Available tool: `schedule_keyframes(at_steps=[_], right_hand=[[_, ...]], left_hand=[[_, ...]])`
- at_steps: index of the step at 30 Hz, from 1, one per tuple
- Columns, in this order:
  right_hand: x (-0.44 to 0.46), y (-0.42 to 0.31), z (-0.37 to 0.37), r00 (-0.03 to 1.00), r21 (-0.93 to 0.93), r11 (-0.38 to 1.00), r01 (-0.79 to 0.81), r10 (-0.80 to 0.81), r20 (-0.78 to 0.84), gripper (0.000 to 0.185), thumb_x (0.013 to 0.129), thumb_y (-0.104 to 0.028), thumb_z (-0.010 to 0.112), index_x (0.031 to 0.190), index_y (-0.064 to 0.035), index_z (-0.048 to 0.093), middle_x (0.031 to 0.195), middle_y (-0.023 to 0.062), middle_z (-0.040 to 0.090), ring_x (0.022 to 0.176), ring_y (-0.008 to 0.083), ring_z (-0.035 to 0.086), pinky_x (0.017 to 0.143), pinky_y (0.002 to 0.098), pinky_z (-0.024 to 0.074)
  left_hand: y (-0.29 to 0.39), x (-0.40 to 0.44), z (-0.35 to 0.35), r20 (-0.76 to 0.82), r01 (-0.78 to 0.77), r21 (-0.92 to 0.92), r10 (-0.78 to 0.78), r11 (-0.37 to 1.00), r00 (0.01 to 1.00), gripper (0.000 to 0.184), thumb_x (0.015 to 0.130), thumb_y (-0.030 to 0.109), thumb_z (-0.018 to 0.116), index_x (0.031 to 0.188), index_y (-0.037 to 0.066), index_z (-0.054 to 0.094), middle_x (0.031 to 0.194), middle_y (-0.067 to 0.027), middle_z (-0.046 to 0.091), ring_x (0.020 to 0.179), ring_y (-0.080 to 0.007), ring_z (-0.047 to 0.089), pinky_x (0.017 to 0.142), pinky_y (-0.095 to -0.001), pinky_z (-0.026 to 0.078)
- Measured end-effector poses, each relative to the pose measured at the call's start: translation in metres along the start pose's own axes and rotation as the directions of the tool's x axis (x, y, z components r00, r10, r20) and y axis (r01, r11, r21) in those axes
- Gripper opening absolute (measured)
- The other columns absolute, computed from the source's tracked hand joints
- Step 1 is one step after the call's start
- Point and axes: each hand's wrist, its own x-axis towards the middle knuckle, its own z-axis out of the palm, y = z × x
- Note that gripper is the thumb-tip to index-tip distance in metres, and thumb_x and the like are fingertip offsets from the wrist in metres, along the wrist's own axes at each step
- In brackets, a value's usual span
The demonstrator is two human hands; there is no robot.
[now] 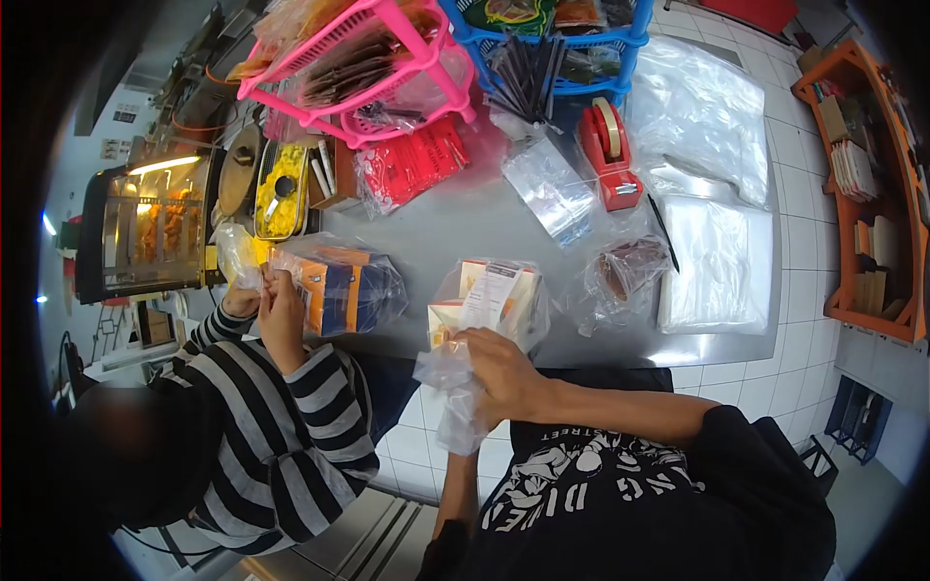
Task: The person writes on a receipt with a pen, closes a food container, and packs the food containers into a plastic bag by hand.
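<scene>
A clear plastic bag (448, 382) holds white and orange food boxes (448, 320) with a printed receipt (492, 295) on top, at the table's front edge. My right hand (506, 373) has its fingers closed on the gathered plastic of the bag's near end. Below it, my left wrist (462, 474) comes up from the bottom; the left hand's fingers are hidden behind the plastic and my right hand. Left of this bag stands another clear bag with blue and orange boxes (339, 290).
A co-worker in striped sleeves (325, 387) handles a small clear bag (235, 254) at left. Pink (368, 68) and blue baskets (581, 41) stand at the back. A red tape dispenser (610, 160), plastic bag stacks (717, 271) and a black pen (664, 232) lie right.
</scene>
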Motion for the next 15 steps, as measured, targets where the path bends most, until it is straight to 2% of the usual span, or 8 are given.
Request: schedule_keyframes(at_steps=[4,6,7,10,13,15], right_hand=[[-0.001,-0.026,0.001,0.968,-0.136,0.987,-0.082,0.111,0.224,0.050,0.068,-0.011,0.068,0.113,0.0038,0.054,0.115,0.0200,0.052,0.117,0.0372,0.046,0.100,0.0449,0.0366],[0.000,-0.034,-0.005,0.944,-0.246,0.969,-0.028,0.107,0.313,0.054,0.069,-0.012,0.067,0.118,0.0048,0.051,0.121,0.0195,0.050,0.123,0.0370,0.042,0.105,0.0455,0.0326],[0.005,-0.045,-0.021,0.935,-0.266,0.963,0.041,0.056,0.349,0.049,0.076,-0.013,0.064,0.120,0.0020,0.051,0.125,0.0212,0.050,0.124,0.0355,0.044,0.106,0.0490,0.0326],[0.010,-0.047,-0.056,0.886,-0.235,0.972,0.004,0.105,0.451,0.082,0.072,-0.018,0.075,0.142,-0.0070,0.034,0.144,0.0202,0.034,0.139,0.0384,0.026,0.113,0.0581,0.0187],[0.033,-0.014,-0.098,0.779,-0.439,0.897,-0.044,0.306,0.547,0.108,0.064,-0.033,0.084,0.151,-0.0197,0.021,0.154,0.0184,0.020,0.144,0.0384,0.014,0.113,0.0640,0.0114],[0.028,0.015,-0.097,0.769,-0.520,0.853,0.029,0.314,0.557,0.118,0.055,-0.040,0.086,0.151,-0.0238,0.020,0.156,0.0172,0.017,0.145,0.0384,0.012,0.112,0.0652,0.0103]], left_hand=[[-0.006,0.001,0.013,-0.053,0.045,0.022,-0.044,0.999,0.998,0.061,0.093,0.046,0.047,0.140,0.009,0.036,0.141,-0.0143,0.043,0.134,-0.0298,0.037,0.111,-0.0436,0.027],[-0.006,0.006,0.015,-0.071,0.055,0.023,-0.053,0.998,0.996,0.061,0.093,0.046,0.047,0.140,0.009,0.037,0.141,-0.0142,0.044,0.134,-0.0297,0.037,0.111,-0.0437,0.026],[-0.005,0.009,0.015,-0.080,0.062,0.027,-0.059,0.998,0.995,0.060,0.093,0.046,0.047,0.140,0.009,0.037,0.141,-0.0141,0.044,0.134,-0.0297,0.037,0.112,-0.0437,0.026],[-0.004,0.021,0.014,-0.102,0.072,0.049,-0.067,0.996,0.993,0.060,0.093,0.045,0.048,0.140,0.009,0.037,0.141,-0.0138,0.044,0.134,-0.0295,0.037,0.112,-0.0438,0.026],[-0.004,0.029,0.014,-0.133,0.074,0.063,-0.065,0.995,0.989,0.059,0.093,0.044,0.048,0.139,0.009,0.038,0.140,-0.0135,0.045,0.134,-0.0293,0.037,0.112,-0.0439,0.025],[-0.005,0.037,0.011,-0.149,0.072,0.077,-0.059,0.994,0.987,0.059,0.093,0.043,0.048,0.139,0.009,0.038,0.140,-0.0133,0.045,0.134,-0.0292,0.037,0.112,-0.0439,0.025]])
